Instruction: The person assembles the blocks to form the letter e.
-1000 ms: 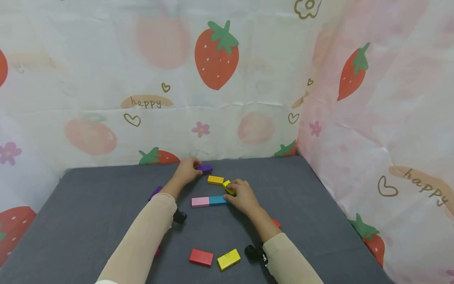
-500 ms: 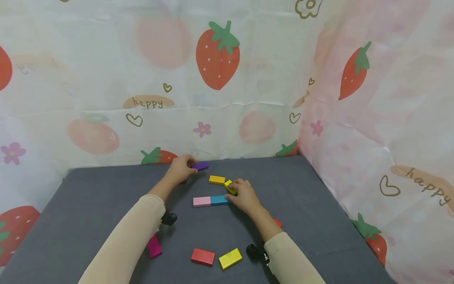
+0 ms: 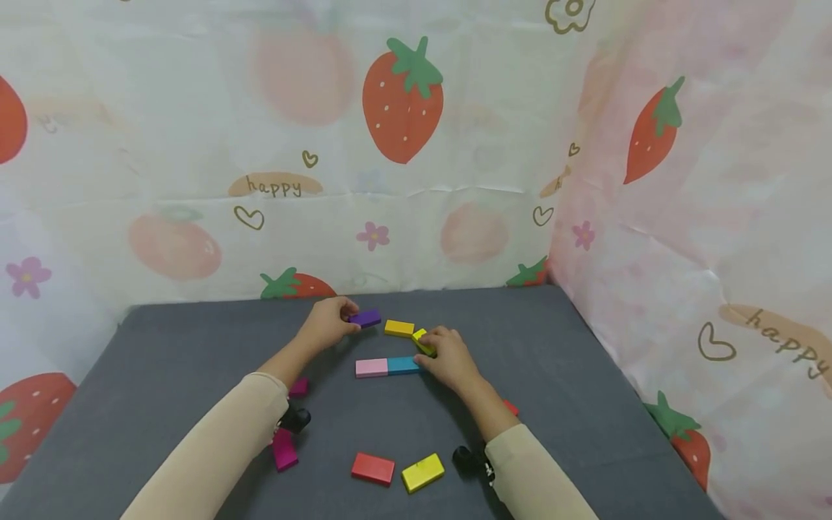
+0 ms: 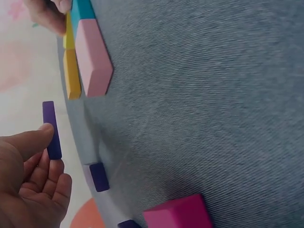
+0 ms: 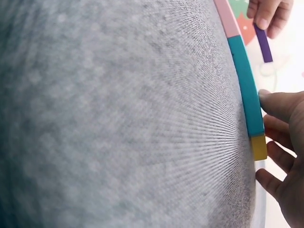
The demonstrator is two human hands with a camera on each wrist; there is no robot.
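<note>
Near the table's far edge, my left hand (image 3: 327, 321) pinches a flat purple block (image 3: 365, 318) by one end; in the left wrist view the thumb lies across this purple block (image 4: 52, 137). To its right lies an orange-yellow block (image 3: 399, 328), followed by an angled bright yellow block (image 3: 421, 337). My right hand (image 3: 448, 359) has its fingers curled about the bright yellow block, partly covering it. The right thumb comes down at the end of a blue block (image 3: 403, 365), which lies end to end with a pink block (image 3: 371, 368).
Red (image 3: 373, 469) and yellow blocks (image 3: 423, 473) lie at the front of the grey table. Two magenta blocks, one nearer (image 3: 284, 451), flank the left wrist camera. Another purple block (image 4: 99, 176) shows in the left wrist view. A printed curtain (image 3: 416, 238) hangs behind the table.
My left hand has moved left with the purple block, then back toward me a little. Magenta blocks have come into view beside the left forearm. My right hand stays in place.
</note>
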